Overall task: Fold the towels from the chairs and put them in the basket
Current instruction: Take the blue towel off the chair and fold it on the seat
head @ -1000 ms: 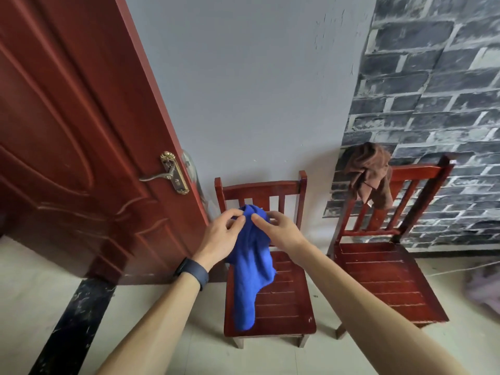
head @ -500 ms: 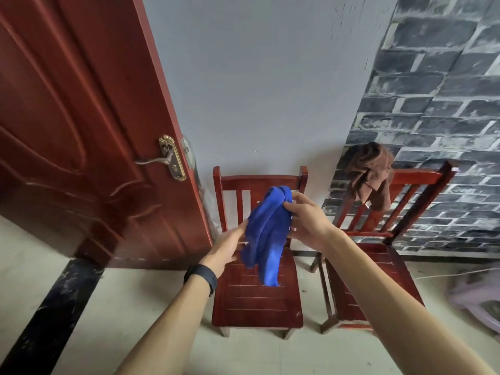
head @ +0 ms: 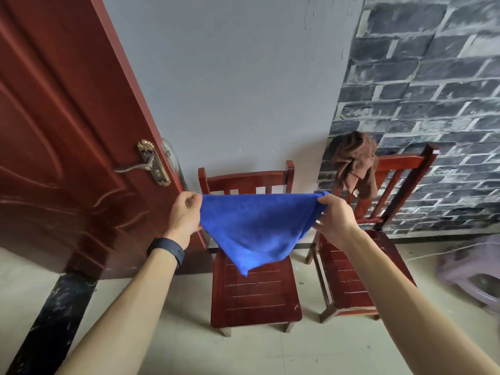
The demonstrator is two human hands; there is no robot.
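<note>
The left hand (head: 186, 215) and right hand (head: 334, 220) are pinching the blue towel (head: 257, 226) by its top corners, holding it spread above the left chair (head: 254, 293); a brown towel (head: 354, 163) is hanging bunched on the right chair (head: 349, 280) back; a door (head: 67, 131) is standing beside the left chair.

Left hand (head: 186, 213) and right hand (head: 333, 219) level, apart, both pinched.

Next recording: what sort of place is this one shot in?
Probably a room in a home, beside a doorway: a red panelled door with a brass handle, a small wooden chair on a tiled floor, and brick-pattern wall covering.
</note>
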